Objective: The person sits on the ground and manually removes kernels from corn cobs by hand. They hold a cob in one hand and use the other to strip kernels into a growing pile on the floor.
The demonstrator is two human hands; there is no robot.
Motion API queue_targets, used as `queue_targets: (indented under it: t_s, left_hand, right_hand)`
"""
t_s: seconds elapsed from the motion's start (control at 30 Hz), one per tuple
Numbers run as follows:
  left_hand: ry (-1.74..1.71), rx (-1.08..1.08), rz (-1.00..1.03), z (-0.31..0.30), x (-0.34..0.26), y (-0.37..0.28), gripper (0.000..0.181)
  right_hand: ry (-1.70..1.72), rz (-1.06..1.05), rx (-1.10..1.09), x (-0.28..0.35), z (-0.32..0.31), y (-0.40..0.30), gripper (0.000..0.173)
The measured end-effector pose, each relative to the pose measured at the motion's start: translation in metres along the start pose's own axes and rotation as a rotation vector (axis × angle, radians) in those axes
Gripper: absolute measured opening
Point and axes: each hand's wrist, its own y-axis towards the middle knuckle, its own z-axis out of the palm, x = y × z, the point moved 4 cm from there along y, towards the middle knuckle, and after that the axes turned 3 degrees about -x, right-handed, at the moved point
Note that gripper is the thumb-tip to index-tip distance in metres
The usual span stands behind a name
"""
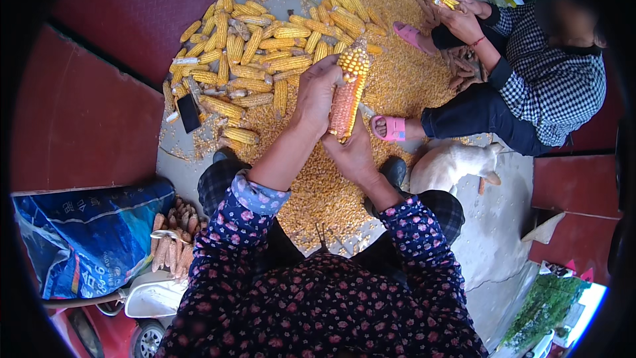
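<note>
A partly shelled corn cob [348,92] is held upright between my two hands above the heap of loose kernels [318,194]. Its tip still bears yellow kernels, and so does its right side, while the pinkish core shows bare on the left. My left hand [318,92] grips the upper left side, thumb pressed against the kernels. Around the lower end, my right hand [352,151] is closed, its palm partly under the cob. Unshelled corn ears [278,62] lie piled just beyond my left hand.
At the right a person [536,74] in pink sandals sits holding another ear. A white animal [449,164] is near my right knee. A black phone [189,113] lies beside the ears. Bare cobs [174,248] and a blue woven sack [99,233] are at the lower left.
</note>
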Motion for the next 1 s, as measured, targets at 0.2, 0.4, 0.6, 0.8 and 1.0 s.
queue_targets:
  t_s: [0.2,0.4,0.6,0.8,1.0]
  left_hand:
    - [-0.186,-0.003,-0.080,0.005,-0.004,-0.006,0.034]
    - [-0.092,0.025,0.012,0.000,0.002,0.001,0.034]
    - [-0.071,0.084,0.069,-0.004,0.006,0.007,0.033]
    - [-0.007,0.038,0.069,-0.003,0.007,0.008,0.038]
    - [-0.019,0.037,0.082,-0.010,0.013,0.012,0.051]
  right_hand:
    - [0.089,0.067,0.026,-0.003,-0.001,0.001,0.049]
    - [-0.028,-0.016,0.000,0.004,-0.003,0.002,0.049]
    - [-0.008,0.006,-0.014,0.004,-0.003,0.004,0.049]
    - [-0.041,-0.002,-0.024,0.006,-0.003,0.004,0.047]
    - [-0.055,-0.032,-0.035,0.005,-0.003,0.004,0.047]
